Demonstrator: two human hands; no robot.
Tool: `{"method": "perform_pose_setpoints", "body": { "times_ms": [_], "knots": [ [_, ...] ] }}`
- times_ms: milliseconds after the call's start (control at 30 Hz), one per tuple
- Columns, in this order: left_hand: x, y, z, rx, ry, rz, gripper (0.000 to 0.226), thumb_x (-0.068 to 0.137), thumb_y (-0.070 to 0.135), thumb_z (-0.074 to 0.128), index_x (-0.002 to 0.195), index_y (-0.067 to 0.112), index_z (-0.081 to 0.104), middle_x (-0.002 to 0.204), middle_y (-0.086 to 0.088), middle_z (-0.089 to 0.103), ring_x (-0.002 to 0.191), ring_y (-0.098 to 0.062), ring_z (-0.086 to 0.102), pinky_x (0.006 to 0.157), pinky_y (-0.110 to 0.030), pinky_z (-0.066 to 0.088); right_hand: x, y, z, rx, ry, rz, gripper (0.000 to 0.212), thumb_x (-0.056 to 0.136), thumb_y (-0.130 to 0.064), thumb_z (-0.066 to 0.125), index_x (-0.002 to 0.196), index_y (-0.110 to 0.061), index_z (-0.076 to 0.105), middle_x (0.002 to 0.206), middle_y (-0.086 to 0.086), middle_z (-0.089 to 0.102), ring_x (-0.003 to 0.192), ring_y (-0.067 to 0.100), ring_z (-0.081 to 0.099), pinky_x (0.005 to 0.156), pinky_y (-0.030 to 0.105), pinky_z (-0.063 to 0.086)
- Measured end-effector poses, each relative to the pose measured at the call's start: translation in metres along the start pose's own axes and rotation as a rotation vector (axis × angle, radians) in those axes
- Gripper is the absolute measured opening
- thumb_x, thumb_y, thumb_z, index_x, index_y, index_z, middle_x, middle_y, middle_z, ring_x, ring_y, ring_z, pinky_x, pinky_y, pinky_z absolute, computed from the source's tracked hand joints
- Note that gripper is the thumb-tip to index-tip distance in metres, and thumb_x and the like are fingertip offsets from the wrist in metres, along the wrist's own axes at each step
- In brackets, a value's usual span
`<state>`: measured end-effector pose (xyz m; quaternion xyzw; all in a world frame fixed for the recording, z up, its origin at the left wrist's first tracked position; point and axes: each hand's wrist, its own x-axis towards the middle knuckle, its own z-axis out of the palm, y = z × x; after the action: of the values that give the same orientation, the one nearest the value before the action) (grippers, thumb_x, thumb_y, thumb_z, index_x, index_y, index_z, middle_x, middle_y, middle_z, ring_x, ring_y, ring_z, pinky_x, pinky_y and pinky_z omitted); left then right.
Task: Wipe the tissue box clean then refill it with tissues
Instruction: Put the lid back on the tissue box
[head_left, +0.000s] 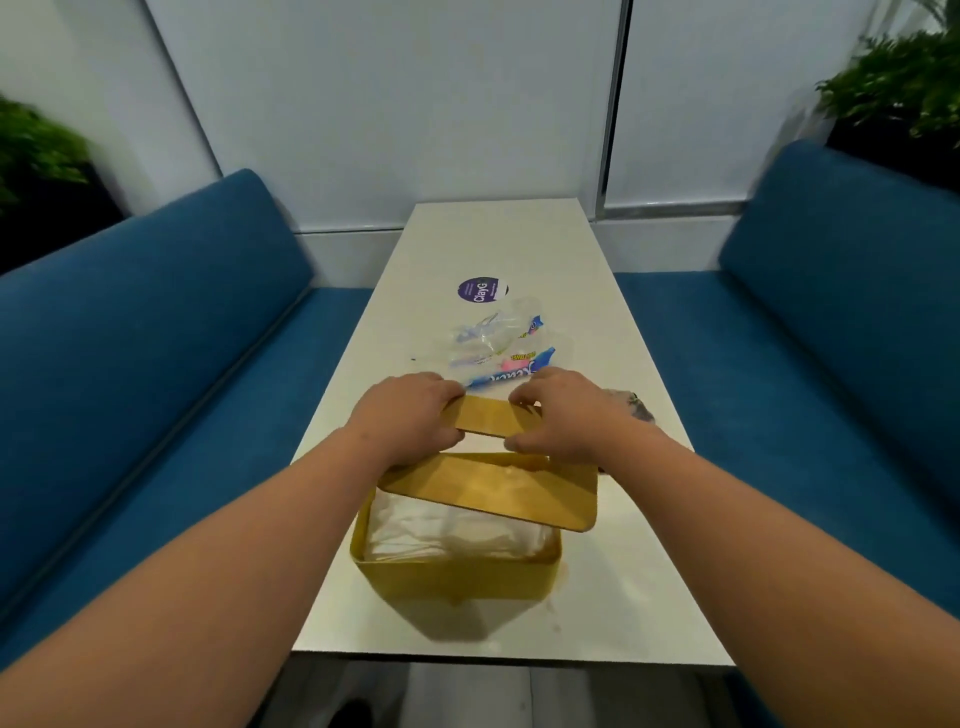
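Both hands, left hand (410, 415) and right hand (558, 415), pinch the stiff, light-looking lid (493, 467) by its far strip, at twelve o'clock over the tissue box (457, 577), which holds soft tissues (457, 530).

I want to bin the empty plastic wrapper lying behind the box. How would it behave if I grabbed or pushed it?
The plastic wrapper lies crumpled and see-through on the table, so it is probably thin, floppy and very light. Grabbed, it would likely collapse in the fingers rather than keep its shape. Pushed, it would probably slide or bunch up, since the tabletop looks smooth.
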<state>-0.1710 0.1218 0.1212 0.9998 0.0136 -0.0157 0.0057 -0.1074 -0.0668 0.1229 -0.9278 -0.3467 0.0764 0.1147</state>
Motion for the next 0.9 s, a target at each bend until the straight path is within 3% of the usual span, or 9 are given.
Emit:
{"method": "perform_pose_setpoints", "body": {
  "times_ms": [200,467,700,900],
  "knots": [
    [-0.010,-0.020,0.033,-0.089,-0.119,-0.076,0.064,0.086,0.050,0.063,0.144,0.034,0.038,0.141,0.008,0.048,0.124,-0.020,0.048,0.102,-0.037,0.043,0.014,-0.011,0.033,-0.006,-0.115,-0.003,0.064,0.079,-0.056,0.067,0.134,-0.027,0.051,0.126,-0.003,0.052,0.108,0.016,0.051,0.083,0.026,0.042],
    [-0.011,-0.028,0.052,-0.134,-0.139,-0.073,0.069,0.084,0.053,0.064,0.144,0.033,0.037,0.142,0.009,0.046,0.125,-0.019,0.047,0.102,-0.037,0.042,0.017,-0.010,0.052,0.012,-0.103,0.001,0.061,0.077,-0.057,0.067,0.129,-0.028,0.055,0.119,-0.004,0.055,0.103,0.015,0.051,0.088,0.035,0.051],
    [-0.011,-0.032,0.059,-0.167,-0.141,-0.080,0.070,0.083,0.057,0.062,0.144,0.033,0.037,0.141,0.008,0.046,0.125,-0.019,0.046,0.102,-0.037,0.042,0.013,0.000,0.052,0.019,-0.159,0.009,0.067,0.078,-0.053,0.068,0.136,-0.027,0.048,0.129,-0.002,0.051,0.114,0.016,0.048,0.090,0.029,0.045],
    [-0.017,-0.032,0.060,-0.173,-0.137,-0.116,0.071,0.083,0.061,0.060,0.143,0.033,0.038,0.140,0.007,0.048,0.124,-0.019,0.048,0.100,-0.036,0.044,0.015,0.000,0.049,0.036,-0.155,0.007,0.066,0.080,-0.052,0.068,0.138,-0.028,0.047,0.133,-0.003,0.051,0.117,0.017,0.048,0.096,0.031,0.045]
  ]
}}
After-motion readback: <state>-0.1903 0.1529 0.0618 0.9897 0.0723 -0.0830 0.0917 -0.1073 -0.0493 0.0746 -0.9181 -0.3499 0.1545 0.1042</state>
